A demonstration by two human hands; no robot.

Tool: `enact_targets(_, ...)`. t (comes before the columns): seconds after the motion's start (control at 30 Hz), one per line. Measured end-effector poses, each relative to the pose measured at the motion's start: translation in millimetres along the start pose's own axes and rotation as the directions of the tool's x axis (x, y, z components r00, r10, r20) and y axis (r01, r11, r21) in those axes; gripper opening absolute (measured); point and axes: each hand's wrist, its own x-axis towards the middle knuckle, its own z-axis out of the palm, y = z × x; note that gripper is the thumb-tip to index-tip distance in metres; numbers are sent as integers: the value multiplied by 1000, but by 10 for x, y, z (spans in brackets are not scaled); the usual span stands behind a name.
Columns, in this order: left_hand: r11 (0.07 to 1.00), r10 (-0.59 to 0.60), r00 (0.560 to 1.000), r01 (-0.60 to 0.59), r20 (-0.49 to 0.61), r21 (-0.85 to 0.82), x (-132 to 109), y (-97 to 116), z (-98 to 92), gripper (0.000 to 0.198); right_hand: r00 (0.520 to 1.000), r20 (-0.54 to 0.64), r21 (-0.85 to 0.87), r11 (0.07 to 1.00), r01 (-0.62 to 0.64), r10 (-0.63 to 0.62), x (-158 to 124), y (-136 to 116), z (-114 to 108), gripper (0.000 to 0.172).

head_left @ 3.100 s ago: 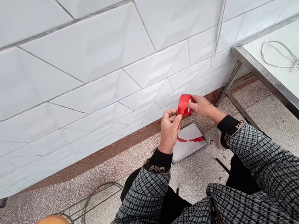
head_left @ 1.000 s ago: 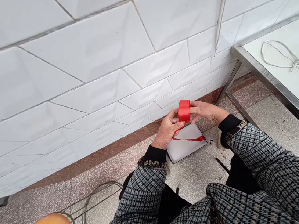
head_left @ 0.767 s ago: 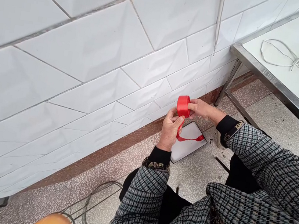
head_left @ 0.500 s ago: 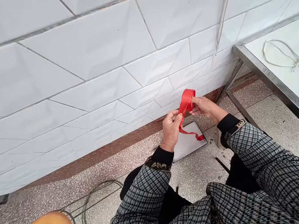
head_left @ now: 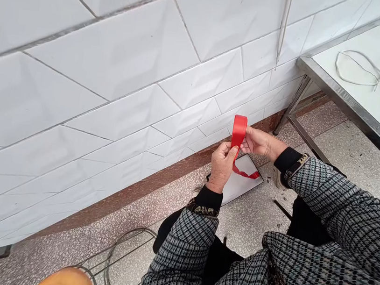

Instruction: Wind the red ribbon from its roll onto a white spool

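A roll of red ribbon (head_left: 240, 127) is held upright in front of the tiled wall. My right hand (head_left: 257, 141) grips the roll from its right side, some of its fingers hidden behind or inside it. Just below, my left hand (head_left: 223, 163) pinches the ribbon between thumb and fingers. From there the loose end hangs down in a wavy strip, ending over a white panel with a dark edge (head_left: 240, 187) that lies low, near the floor.
White wall tiles (head_left: 129, 68) fill the left. At right stands a metal-framed table (head_left: 350, 106) with thin cables (head_left: 357, 81) on it. A round orange-topped stool (head_left: 67, 282) is at the bottom. Small dark scraps lie on the speckled floor (head_left: 257, 218).
My left hand has moved slightly right and closer to the roll. The roll has turned, so its outer face now points more toward me, and the slack beside it is gone.
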Motion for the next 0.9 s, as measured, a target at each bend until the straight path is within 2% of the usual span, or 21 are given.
enact_targets(0.07, 1000, 27, 1000, -27, 13, 3, -3, -12, 1, 31, 1000, 4, 19, 1000, 3, -3, -29, -15, 16, 31)
enact_targets(0.17, 993, -1, 997, 10, 73, -118, -6, -39, 22, 36, 999, 27, 28, 999, -19, 18, -87, -43, 37, 34)
enact_targets(0.23, 989, -18, 997, 28, 75, -143, -5, -50, 36, 36, 998, 49, 24, 999, -38, 37, -110, -51, 37, 34)
enact_targets(0.33, 998, 15, 1000, -16, -15, -63, -3, -36, 35, 28, 996, 81, 16, 999, -46, 44, -103, -43, 12, 28)
enact_targets(0.4, 998, 61, 998, -62, -32, -28, -3, -6, 15, 25, 994, 99, -6, 999, -53, 53, -81, -32, -13, 26)
enact_targets(0.53, 992, 103, 994, -106, 45, 67, 13, 61, -59, 47, 991, 126, -46, 998, -46, 52, -44, -22, -61, 22)
enact_targets(0.7, 985, 89, 991, -103, 104, 141, 70, 92, -151, 50, 992, 117, -77, 996, -41, 50, -47, -15, -76, 22)
enact_targets(0.8, 988, 65, 994, -77, 91, 133, 96, 75, -169, 51, 989, 140, -94, 995, -33, 46, -81, 11, -41, 25)
enact_targets(0.9, 1000, 9, 993, -11, 120, 17, 116, 45, -157, 52, 981, 192, -114, 993, -3, 24, -119, 34, -7, 25)
